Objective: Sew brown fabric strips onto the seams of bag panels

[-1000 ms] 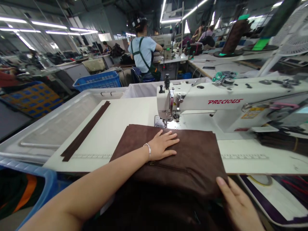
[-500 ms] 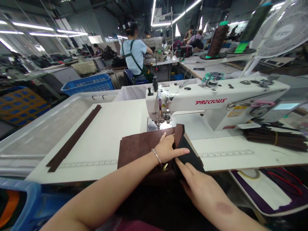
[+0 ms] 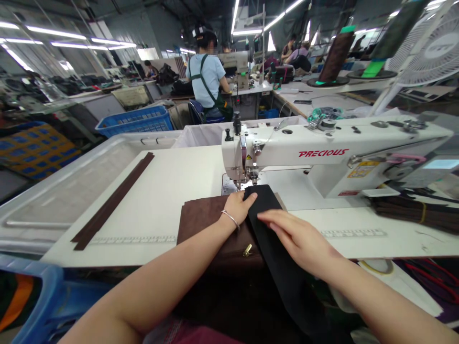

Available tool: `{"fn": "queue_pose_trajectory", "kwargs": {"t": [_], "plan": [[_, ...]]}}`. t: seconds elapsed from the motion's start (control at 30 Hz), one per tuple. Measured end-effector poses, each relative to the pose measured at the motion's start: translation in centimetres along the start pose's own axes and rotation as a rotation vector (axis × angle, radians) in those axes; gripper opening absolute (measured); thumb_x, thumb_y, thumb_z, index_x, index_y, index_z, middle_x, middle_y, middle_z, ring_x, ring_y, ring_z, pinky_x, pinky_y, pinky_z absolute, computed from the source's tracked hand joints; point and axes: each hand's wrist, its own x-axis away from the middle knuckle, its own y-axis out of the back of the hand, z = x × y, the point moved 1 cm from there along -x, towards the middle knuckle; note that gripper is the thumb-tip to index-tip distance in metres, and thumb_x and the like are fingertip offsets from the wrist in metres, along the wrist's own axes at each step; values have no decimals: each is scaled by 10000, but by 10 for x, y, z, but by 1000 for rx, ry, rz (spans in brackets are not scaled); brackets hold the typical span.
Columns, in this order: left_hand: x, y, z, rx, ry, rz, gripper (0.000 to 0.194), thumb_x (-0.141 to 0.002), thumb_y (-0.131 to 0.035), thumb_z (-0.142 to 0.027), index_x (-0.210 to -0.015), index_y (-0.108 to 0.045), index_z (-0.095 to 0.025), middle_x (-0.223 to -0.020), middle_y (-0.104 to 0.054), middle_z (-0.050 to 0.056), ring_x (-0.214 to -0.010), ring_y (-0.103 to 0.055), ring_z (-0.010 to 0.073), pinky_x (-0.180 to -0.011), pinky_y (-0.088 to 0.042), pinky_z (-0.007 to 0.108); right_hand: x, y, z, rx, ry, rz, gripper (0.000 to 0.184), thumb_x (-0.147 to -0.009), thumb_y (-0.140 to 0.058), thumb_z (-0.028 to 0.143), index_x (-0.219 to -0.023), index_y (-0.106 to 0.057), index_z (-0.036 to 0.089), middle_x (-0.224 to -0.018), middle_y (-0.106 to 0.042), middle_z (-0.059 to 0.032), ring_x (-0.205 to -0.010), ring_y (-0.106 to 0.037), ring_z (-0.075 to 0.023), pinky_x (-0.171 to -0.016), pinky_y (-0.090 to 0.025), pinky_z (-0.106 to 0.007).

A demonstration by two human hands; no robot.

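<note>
A brown leather-like piece [image 3: 201, 215] lies on the sewing table in front of the sewing machine [image 3: 322, 160]. A long black strip [image 3: 267, 239] runs over its right side, from near the needle down towards my lap. My left hand [image 3: 241, 206] is closed at the strip's upper left edge, thumb on top; its other fingers are mostly hidden. My right hand [image 3: 299, 236] is open, fingers stretched out, with the fingertips at the strip's surface. Below my left wrist a gold zipper pull [image 3: 247, 250] shows on the brown material.
Brown strips [image 3: 114, 200] lie on the left of the table [image 3: 172, 174]. A ruler scale [image 3: 132, 239] runs along its front. A banded bundle of dark strips [image 3: 412, 210] sits at right. A blue crate [image 3: 39, 286] stands at lower left; a person [image 3: 206, 81] sits ahead.
The black strip now lies flat, dark side up, over the brown piece's right side, where a brown folded edge stood up before. My right hand has moved up and right, off the lower edge.
</note>
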Motion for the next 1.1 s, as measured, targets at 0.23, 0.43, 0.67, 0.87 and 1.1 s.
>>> {"fn": "queue_pose_trajectory", "kwargs": {"t": [0.23,0.43,0.67,0.87,1.1], "plan": [[77,58,4,-485,-182,115,446,-929,-509,-357,-1358,-482,-235,-1461,-442,108,-1391,-348,284,-1147,-270,538,-36,-50,-47,296,44,-146,526,-929,-497,439,-1402,-470,209,-1469,-432,-133,-1355,-372,-321,-1069,-368,-544],[98,62,28,-818,-241,216,581,-964,-444,-404,-1501,-244,-306,-1584,-222,64,-1469,-178,276,-1172,-180,561,-58,-56,-44,350,29,-155,613,-925,-449,540,-1415,-439,174,-1484,-399,-165,-1376,-335,-331,-1101,-297,-564],[70,67,33,-728,-192,173,658,-912,-515,-513,-1436,-377,-139,-1530,-310,176,-1431,-280,294,-1174,-248,488,-44,-39,-98,417,25,-100,682,-939,-389,568,-1513,-258,224,-1569,-248,-103,-1439,-206,-275,-1157,-198,-531],[62,43,22,-728,-284,273,733,-913,-452,-593,-1481,-291,-158,-1562,-241,163,-1456,-213,303,-1195,-166,515,-7,-10,-152,456,28,-32,701,-941,-384,546,-1538,-156,256,-1596,-157,-57,-1449,-169,-255,-1175,-181,-502],[63,21,16,-666,-360,270,754,-914,-453,-597,-1489,-277,-142,-1573,-225,140,-1469,-172,289,-1210,-142,485,9,-3,-171,392,46,-48,717,-911,-384,593,-1532,-206,280,-1569,-252,-52,-1434,-221,-250,-1179,-194,-461]]}}
